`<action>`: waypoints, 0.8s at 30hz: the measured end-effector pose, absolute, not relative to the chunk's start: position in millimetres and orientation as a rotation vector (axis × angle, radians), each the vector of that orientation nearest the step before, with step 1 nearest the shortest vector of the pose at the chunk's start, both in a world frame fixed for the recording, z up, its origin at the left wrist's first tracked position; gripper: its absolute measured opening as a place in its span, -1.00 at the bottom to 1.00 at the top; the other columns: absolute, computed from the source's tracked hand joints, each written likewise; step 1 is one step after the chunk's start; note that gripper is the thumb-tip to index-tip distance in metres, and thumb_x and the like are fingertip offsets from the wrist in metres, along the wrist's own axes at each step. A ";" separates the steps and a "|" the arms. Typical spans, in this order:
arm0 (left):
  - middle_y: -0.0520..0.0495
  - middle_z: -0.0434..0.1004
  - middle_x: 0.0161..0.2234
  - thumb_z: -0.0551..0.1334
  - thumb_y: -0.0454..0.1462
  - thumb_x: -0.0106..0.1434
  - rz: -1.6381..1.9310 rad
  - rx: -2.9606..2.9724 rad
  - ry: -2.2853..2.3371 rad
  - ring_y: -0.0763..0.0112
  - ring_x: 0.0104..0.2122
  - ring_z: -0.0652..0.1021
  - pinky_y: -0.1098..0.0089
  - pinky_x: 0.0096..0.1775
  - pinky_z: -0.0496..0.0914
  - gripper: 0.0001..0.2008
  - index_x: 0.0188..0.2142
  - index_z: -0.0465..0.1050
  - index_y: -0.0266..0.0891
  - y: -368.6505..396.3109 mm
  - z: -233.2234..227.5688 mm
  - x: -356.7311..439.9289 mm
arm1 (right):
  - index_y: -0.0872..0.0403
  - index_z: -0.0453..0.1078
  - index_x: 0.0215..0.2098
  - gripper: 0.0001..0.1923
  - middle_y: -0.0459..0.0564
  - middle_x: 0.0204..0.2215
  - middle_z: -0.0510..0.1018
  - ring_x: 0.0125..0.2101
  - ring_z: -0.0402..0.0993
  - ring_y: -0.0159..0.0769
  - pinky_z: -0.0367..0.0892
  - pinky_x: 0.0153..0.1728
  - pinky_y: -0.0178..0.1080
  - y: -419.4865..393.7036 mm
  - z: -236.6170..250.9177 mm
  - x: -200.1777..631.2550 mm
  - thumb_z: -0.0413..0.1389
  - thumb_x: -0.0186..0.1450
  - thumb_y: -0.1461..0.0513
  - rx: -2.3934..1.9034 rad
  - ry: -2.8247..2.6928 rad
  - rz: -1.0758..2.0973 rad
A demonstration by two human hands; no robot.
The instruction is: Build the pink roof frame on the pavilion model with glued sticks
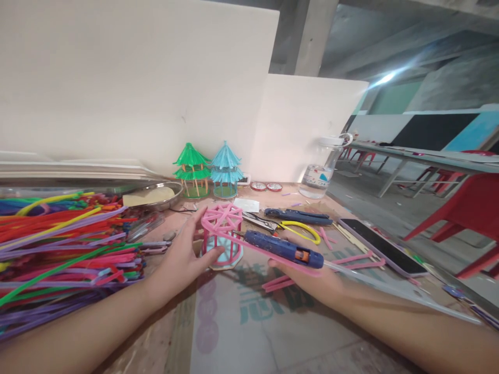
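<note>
Two bare forearms (117, 305) slant inward from the lower corners. The left hand (190, 255) curves into a light grip, fingers raised, thumb stretched toward the right. The right hand (309, 282), closed and partly hidden, points its thumb leftward, near its partner.

Smooth plastic glue gun (275, 242), matt pipe-cleaner frame (223, 215)

Table (156, 337) (cluttered) is holding lots: green hut (191, 172), blue hut (226, 174), bottle (317, 176) are standing toward back; phone (380, 245) is lying right; pipe cleaners (78, 244) are heaping left.
</note>
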State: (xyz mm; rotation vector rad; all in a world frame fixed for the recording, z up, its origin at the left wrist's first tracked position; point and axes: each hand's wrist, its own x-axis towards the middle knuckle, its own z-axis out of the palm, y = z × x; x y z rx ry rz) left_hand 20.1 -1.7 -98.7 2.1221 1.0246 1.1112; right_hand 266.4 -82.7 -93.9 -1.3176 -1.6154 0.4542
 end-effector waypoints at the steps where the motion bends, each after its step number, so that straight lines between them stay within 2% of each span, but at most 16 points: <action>1: -0.26 0.25 0.26 0.30 -0.04 0.18 1.111 2.122 1.016 0.00 0.14 0.45 0.01 0.13 0.39 -0.18 0.34 0.00 -0.11 -1.7 -98.7 20.1 | 0.00 0.38 -0.47 -0.72 -0.08 -0.52 0.48 -0.46 0.41 -0.22 0.33 -0.42 -0.21 -82.6 -94.2 266.5 0.22 0.12 -0.02 -1.324 -1.611 0.448; 9: -0.25 0.22 0.28 0.29 -0.10 0.19 1.112 2.144 0.990 -0.02 0.20 0.39 -0.02 0.17 0.35 -0.20 0.35 -0.02 -0.09 -0.7 -99.4 19.3 | -0.02 0.34 -0.51 -0.74 -0.09 -0.56 0.43 -0.48 0.40 -0.22 0.34 -0.46 -0.21 -83.3 -92.6 265.3 0.20 0.11 0.00 -1.339 -1.625 0.424; 16: -0.25 0.22 0.28 0.29 -0.08 0.19 1.105 2.129 0.987 0.03 0.12 0.47 -0.01 0.16 0.37 -0.22 0.33 0.01 -0.10 -1.0 -100.1 19.5 | 0.00 0.31 -0.49 -0.73 -0.08 -0.50 0.48 -0.43 0.45 -0.20 0.41 -0.39 -0.19 -79.9 -90.2 267.4 0.18 0.16 0.01 -1.301 -1.634 0.558; 19: -0.24 0.21 0.30 0.29 -0.08 0.19 1.142 2.099 1.005 0.05 0.12 0.49 0.02 0.14 0.40 -0.22 0.32 0.02 -0.09 -2.2 -95.9 21.0 | 0.00 0.29 -0.46 -0.73 -0.08 -0.50 0.49 -0.44 0.47 -0.21 0.43 -0.40 -0.20 -79.9 -83.5 267.4 0.16 0.18 0.01 -1.256 -1.636 0.646; 24: -0.25 0.24 0.29 0.24 -0.12 0.22 1.174 2.028 1.024 0.08 0.13 0.49 0.11 0.10 0.46 -0.25 0.34 -0.02 -0.11 -1.9 -91.4 21.7 | 0.00 0.32 -0.36 -0.72 -0.09 -0.47 0.52 -0.44 0.46 -0.23 0.41 -0.39 -0.22 -77.5 -77.6 272.0 0.22 0.13 0.02 -1.248 -1.642 0.563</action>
